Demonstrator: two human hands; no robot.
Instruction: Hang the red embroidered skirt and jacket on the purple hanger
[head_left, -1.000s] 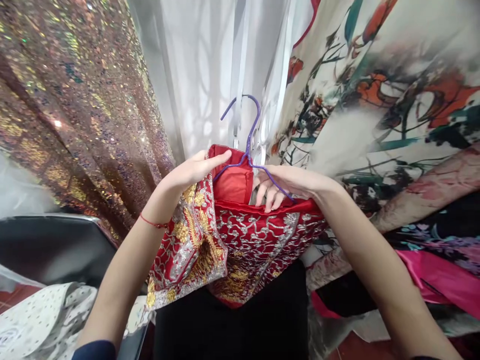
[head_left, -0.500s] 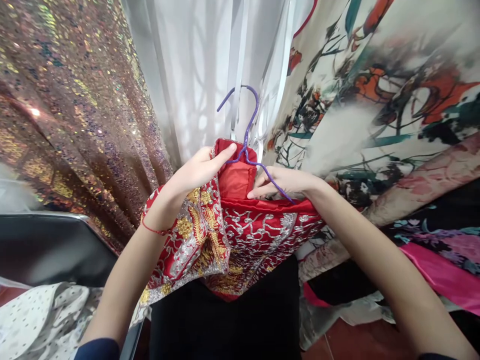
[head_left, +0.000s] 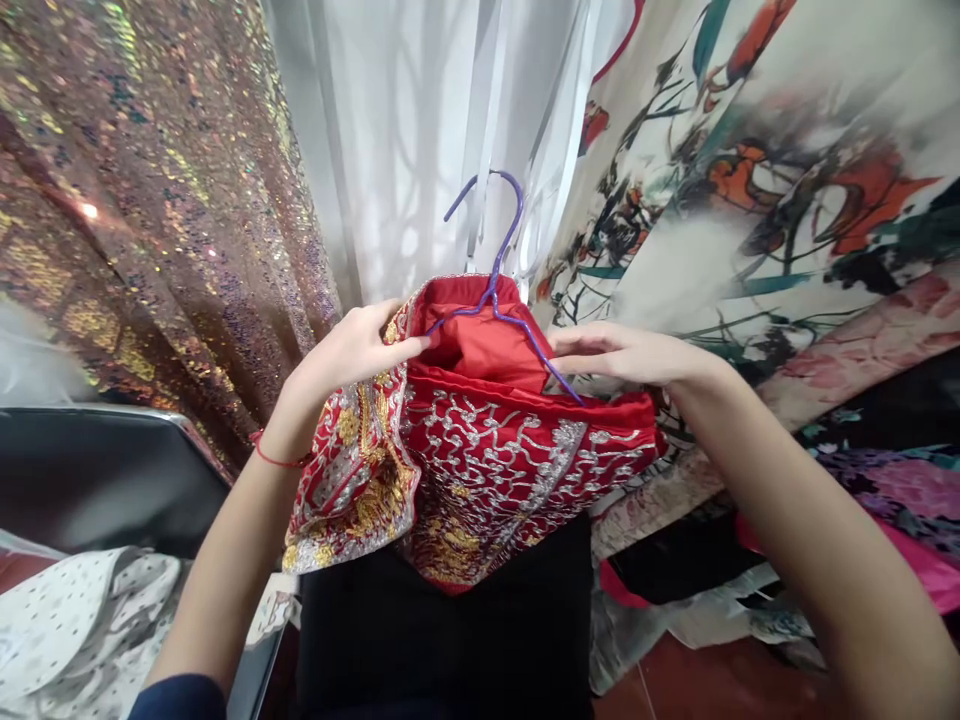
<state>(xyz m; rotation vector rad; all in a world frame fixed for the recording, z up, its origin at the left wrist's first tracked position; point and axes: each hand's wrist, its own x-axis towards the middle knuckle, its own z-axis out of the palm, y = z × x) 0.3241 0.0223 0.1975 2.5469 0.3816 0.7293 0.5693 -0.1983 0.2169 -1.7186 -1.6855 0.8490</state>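
A red jacket [head_left: 502, 430] with silver and gold embroidery is spread between my hands, its plain red lining showing at the neck opening. Inside that opening sits a purple wire hanger [head_left: 493, 290], hook upward, one arm slanting down over the right part of the jacket. My left hand [head_left: 360, 345] pinches the jacket's left front edge, thumb on the inner side and fingers behind the cloth. On the other side my right hand [head_left: 615, 352] has its fingers closed at the right edge of the neck opening, beside the hanger's arm; the fingertips are partly hidden.
Sequined fabric [head_left: 187, 180] hangs at the left, and a white curtain [head_left: 382, 130] hangs behind the hanger. Floral cloth [head_left: 780, 190] drapes at the right. A black chair [head_left: 105, 480] stands lower left, with dotted white fabric [head_left: 60, 620] on it.
My hands have moved apart, the left outward to the left and the right outward to the right. The neck opening is wider, with more lining showing around the hanger.
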